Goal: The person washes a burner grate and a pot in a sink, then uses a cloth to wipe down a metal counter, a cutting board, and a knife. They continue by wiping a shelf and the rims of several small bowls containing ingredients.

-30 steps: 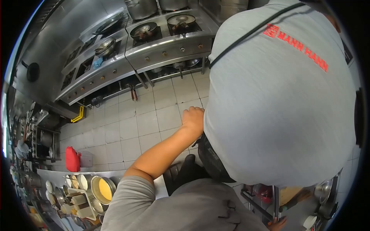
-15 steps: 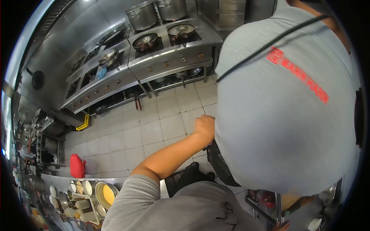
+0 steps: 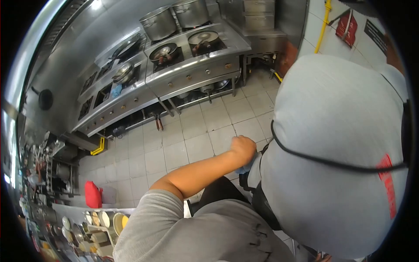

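Observation:
My left hand is closed at the end of my bent, outstretched arm, over the tiled floor. Blue cloth shows from under its fist, close to a co-worker's side. The co-worker, in a grey shirt with a black strap across the back, bends over at the right and hides what lies beyond. At the bottom edge, right of my torso, a few fingers of what looks like my right hand show beside metal bars; their grip is cut off by the frame.
A steel stove with covered pans and tall pots stands across the aisle. Bowls and food containers line the counter at lower left, near a red object and a yellow stand. A yellow pipe runs up the wall.
The co-worker's back has shifted right and down, uncovering wall and floor behind. My left hand has moved slightly right and down, and blue cloth now shows under it.

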`<act>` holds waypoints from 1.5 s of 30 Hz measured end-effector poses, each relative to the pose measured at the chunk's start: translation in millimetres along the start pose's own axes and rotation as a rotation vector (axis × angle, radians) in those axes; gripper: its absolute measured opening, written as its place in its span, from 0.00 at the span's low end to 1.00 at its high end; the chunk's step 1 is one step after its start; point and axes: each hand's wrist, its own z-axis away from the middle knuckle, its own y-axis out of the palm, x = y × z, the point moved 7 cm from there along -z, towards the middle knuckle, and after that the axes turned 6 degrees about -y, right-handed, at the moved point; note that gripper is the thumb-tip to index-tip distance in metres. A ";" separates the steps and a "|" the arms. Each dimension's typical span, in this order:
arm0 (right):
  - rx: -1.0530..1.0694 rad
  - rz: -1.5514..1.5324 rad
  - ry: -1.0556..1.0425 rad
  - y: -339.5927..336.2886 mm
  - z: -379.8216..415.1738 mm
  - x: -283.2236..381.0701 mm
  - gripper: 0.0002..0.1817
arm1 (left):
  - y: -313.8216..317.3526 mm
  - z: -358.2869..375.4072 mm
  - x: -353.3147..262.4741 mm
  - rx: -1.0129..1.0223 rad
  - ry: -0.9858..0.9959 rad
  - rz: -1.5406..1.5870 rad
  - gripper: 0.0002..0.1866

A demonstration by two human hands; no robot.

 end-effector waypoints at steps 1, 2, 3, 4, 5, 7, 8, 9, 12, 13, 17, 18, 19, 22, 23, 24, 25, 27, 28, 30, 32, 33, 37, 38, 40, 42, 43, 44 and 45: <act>0.014 -0.011 0.022 -2.0 2.0 7.1 0.28 | 14.2 -18.3 12.0 0.047 -0.017 0.036 0.14; 0.034 -0.021 0.048 -7.5 4.0 12.1 0.29 | 30.5 -38.0 24.6 0.092 -0.030 0.075 0.14; 0.055 -0.026 0.070 -13.7 7.4 18.1 0.29 | 47.4 -57.9 38.7 0.128 -0.094 0.121 0.15; 0.079 -0.024 0.097 -20.7 10.4 24.7 0.29 | 66.7 -77.6 53.2 0.166 -0.154 0.170 0.17; 0.107 -0.023 0.116 -28.9 13.3 33.6 0.29 | 90.8 -95.3 64.4 0.235 -0.132 0.192 0.17; 0.175 -0.026 0.153 -45.6 15.4 61.5 0.29 | 122.1 -121.5 92.2 0.335 -0.125 0.234 0.18; 0.224 -0.037 0.173 -55.6 17.2 78.3 0.29 | 136.4 -127.9 106.5 0.378 -0.143 0.255 0.18; 0.278 -0.055 0.186 -65.5 14.9 99.4 0.29 | 148.7 -132.9 124.1 0.342 -0.180 0.311 0.17; 0.448 -0.115 0.231 -101.9 3.0 170.6 0.30 | 175.4 -148.3 175.8 0.298 -0.112 0.421 0.19; 0.510 -0.145 0.244 -111.6 -4.9 197.9 0.30 | 184.8 -161.0 194.8 0.303 -0.084 0.407 0.19; 0.780 -0.294 0.270 -133.7 -34.0 307.8 0.31 | 200.6 -217.7 264.3 0.325 0.115 0.583 0.25; 0.849 -0.351 0.271 -136.4 -41.1 335.8 0.31 | 192.7 -227.9 282.4 0.328 0.141 0.641 0.27; 0.915 -0.413 0.277 -136.0 -48.1 365.2 0.31 | 181.5 -240.6 297.2 0.328 0.177 0.692 0.29; 1.089 -0.638 0.277 -132.6 -60.9 449.7 0.32 | 173.7 -276.8 318.8 0.392 0.241 0.877 0.32; 1.124 -0.710 0.273 -131.9 -65.1 477.0 0.32 | 160.3 -282.4 319.8 0.531 0.123 1.186 0.35; 1.147 -0.774 0.263 -133.2 -69.1 502.0 0.32 | 148.9 -294.6 318.0 0.677 -0.025 1.478 0.38; 1.166 -0.837 0.230 -136.1 -72.5 527.1 0.32 | 139.1 -312.0 306.8 0.715 0.017 1.435 0.38; 1.177 -0.956 0.163 -119.7 -68.9 576.9 0.33 | 108.9 -350.5 282.2 0.643 0.007 1.526 0.38; 1.492 -0.895 0.485 -64.0 -63.4 601.8 0.32 | 91.6 -368.8 262.3 0.666 0.042 1.497 0.38; 1.066 -1.032 0.757 -100.4 -106.3 616.0 0.34 | 24.0 -392.6 204.9 0.706 0.342 1.572 0.33; 1.135 -1.015 0.711 -94.6 -133.1 656.9 0.34 | -38.5 -418.0 153.4 0.609 0.511 1.523 0.31; 1.208 -0.986 0.624 -85.9 -141.3 685.0 0.34 | -71.8 -427.6 129.3 0.495 0.651 1.494 0.29; 1.127 -1.243 0.987 -84.8 -218.7 759.8 0.33 | -155.1 -455.9 24.6 0.634 0.786 1.569 0.28; 1.084 -1.327 1.196 -92.8 -237.3 772.4 0.32 | -171.6 -456.9 -2.0 0.702 0.838 1.589 0.27; 0.366 -1.191 0.896 -52.0 -274.1 822.6 0.31 | -206.3 -460.0 -44.3 0.787 0.881 1.578 0.27; 0.294 -0.922 0.536 -40.2 -327.2 846.1 0.28 | -261.1 -466.8 -92.3 0.721 0.889 1.529 0.26; 0.784 -1.191 0.464 -26.0 -344.7 851.8 0.26 | -295.6 -469.7 -116.2 0.685 0.924 1.585 0.26; 0.787 -1.201 0.491 -18.8 -361.8 847.4 0.26 | -327.5 -475.2 -141.5 0.655 0.953 1.645 0.26; 0.710 -1.204 0.803 -10.9 -374.6 831.0 0.24 | -365.2 -476.9 -167.5 0.415 1.189 1.580 0.26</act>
